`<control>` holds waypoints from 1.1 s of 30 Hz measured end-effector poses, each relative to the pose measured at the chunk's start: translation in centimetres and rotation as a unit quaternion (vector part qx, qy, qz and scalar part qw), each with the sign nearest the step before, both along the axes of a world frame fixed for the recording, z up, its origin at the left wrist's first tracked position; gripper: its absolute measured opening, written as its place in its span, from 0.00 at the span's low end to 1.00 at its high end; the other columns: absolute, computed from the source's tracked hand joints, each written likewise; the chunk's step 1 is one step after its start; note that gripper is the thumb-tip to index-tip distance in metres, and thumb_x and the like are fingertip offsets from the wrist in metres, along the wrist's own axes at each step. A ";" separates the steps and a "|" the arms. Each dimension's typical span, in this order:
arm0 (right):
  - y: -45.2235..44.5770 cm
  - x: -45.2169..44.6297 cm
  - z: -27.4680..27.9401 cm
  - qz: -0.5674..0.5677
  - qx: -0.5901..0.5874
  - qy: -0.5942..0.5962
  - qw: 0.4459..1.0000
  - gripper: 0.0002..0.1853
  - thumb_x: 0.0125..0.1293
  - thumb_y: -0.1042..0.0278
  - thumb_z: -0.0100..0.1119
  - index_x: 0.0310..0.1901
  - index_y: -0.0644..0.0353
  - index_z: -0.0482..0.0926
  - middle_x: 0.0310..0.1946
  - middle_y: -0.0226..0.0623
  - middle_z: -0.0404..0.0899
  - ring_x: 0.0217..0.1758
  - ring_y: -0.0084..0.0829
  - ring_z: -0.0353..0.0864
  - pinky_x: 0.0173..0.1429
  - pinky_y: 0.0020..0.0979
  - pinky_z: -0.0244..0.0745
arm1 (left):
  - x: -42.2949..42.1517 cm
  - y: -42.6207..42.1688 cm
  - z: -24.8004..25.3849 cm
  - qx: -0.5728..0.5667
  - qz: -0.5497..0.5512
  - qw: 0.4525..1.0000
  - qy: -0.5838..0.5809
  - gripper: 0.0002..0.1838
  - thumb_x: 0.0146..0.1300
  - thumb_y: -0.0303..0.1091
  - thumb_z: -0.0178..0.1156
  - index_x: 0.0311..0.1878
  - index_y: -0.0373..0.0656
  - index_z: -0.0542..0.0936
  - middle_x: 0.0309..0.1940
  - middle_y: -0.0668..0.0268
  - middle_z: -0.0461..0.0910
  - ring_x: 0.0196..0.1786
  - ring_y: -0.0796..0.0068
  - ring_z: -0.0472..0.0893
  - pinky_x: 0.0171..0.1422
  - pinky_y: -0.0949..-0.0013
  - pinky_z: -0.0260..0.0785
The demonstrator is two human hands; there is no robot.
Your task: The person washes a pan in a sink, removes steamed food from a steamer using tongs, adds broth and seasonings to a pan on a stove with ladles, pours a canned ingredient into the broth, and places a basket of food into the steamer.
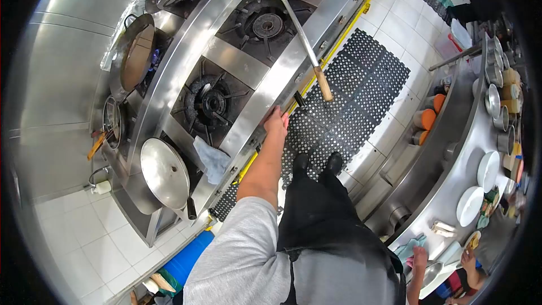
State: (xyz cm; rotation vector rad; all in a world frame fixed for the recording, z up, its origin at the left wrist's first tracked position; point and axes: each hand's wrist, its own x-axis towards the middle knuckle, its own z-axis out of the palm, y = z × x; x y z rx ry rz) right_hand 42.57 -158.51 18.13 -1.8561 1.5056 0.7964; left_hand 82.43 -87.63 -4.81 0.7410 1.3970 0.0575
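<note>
My left hand [276,121] is at the front edge of the steel stove [244,125], its fingers curled in at the control panel. Whatever they hold there is hidden; a black lever [298,99] sticks out just beyond them. My right hand is not in view. A long ladle [299,27] with a wooden grip lies across the far front burner [267,25], its handle over the edge. Nearer stands a bare burner [214,103]. A grey-blue cloth [212,160] hangs on the stove beside a shiny wok [164,173] with a black handle.
A brown-filled wok [138,56] sits over blue flame at the back. Black perforated mats [361,79] cover the floor. To the right, a steel counter [420,206] carries plates [470,205] and pans; other people's hands [468,261] are there, one by a teal cloth [407,248].
</note>
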 end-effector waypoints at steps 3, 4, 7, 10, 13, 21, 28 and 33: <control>-3.1 0.7 -1.5 -0.058 -0.125 -0.055 0.989 0.31 0.64 0.33 0.66 0.53 0.52 0.71 0.31 0.36 0.75 0.32 0.34 0.79 0.36 0.43 0.80 | 0.0 0.1 0.1 0.007 -0.002 1.000 -0.005 0.19 0.66 0.44 0.73 0.51 0.46 0.78 0.44 0.69 0.81 0.46 0.66 0.87 0.35 0.71 0.74; -4.1 0.9 -1.9 -0.092 -0.177 -0.090 0.976 0.35 0.63 0.32 0.67 0.57 0.54 0.72 0.34 0.39 0.78 0.35 0.37 0.82 0.38 0.46 0.82 | -0.2 0.2 0.0 0.008 -0.004 1.000 -0.007 0.19 0.65 0.44 0.73 0.50 0.46 0.78 0.44 0.69 0.81 0.46 0.66 0.87 0.34 0.71 0.74; -6.3 3.6 -2.8 -0.146 -0.281 -0.230 0.920 0.53 0.60 0.27 0.67 0.71 0.68 0.64 0.51 0.52 0.80 0.49 0.47 0.83 0.50 0.47 0.82 | -0.1 0.2 -0.3 0.007 -0.001 1.000 -0.001 0.18 0.65 0.44 0.73 0.49 0.46 0.78 0.43 0.69 0.81 0.46 0.66 0.87 0.34 0.72 0.73; -7.6 7.2 -4.4 -0.099 -0.291 -0.316 0.897 0.66 0.58 0.24 0.67 0.75 0.82 0.52 0.67 0.62 0.70 0.59 0.51 0.79 0.59 0.44 0.79 | 0.0 0.0 0.4 0.014 -0.003 1.000 -0.002 0.17 0.66 0.43 0.72 0.49 0.46 0.77 0.41 0.69 0.81 0.46 0.65 0.88 0.37 0.67 0.75; -6.8 10.9 -6.1 -0.126 -0.287 -0.275 0.909 0.48 0.73 0.37 0.57 0.81 0.64 0.52 0.63 0.47 0.79 0.51 0.37 0.84 0.51 0.31 0.79 | -0.4 0.5 0.3 -0.006 -0.003 1.000 -0.006 0.16 0.66 0.41 0.72 0.49 0.46 0.78 0.41 0.66 0.81 0.45 0.63 0.86 0.40 0.60 0.76; 1.4 13.4 -5.0 -0.112 -0.384 -0.023 0.916 0.57 0.64 0.37 0.60 0.80 0.69 0.42 0.62 0.69 0.74 0.65 0.61 0.77 0.71 0.47 0.71 | -6.6 0.7 0.8 -0.088 -0.309 0.943 -0.091 0.22 0.79 0.50 0.53 0.64 0.45 0.72 0.61 0.60 0.78 0.62 0.61 0.79 0.65 0.57 0.74; 2.7 12.9 -2.6 -0.274 -0.438 -0.234 0.824 0.46 0.57 0.65 0.65 0.76 0.54 0.53 0.52 0.60 0.79 0.53 0.57 0.82 0.57 0.48 0.79 | -19.2 8.2 -8.0 -0.110 -0.622 0.769 0.096 0.28 0.76 0.56 0.53 0.63 0.41 0.78 0.53 0.59 0.82 0.48 0.68 0.81 0.51 0.59 0.77; 1.4 7.8 -1.4 -0.593 -0.071 -0.601 0.532 0.33 0.58 0.68 0.64 0.66 0.58 0.65 0.40 0.43 0.78 0.38 0.41 0.79 0.45 0.46 0.80 | -19.9 7.1 -0.9 -0.069 -0.656 0.735 0.158 0.27 0.75 0.54 0.53 0.63 0.41 0.78 0.53 0.58 0.83 0.50 0.67 0.82 0.51 0.60 0.77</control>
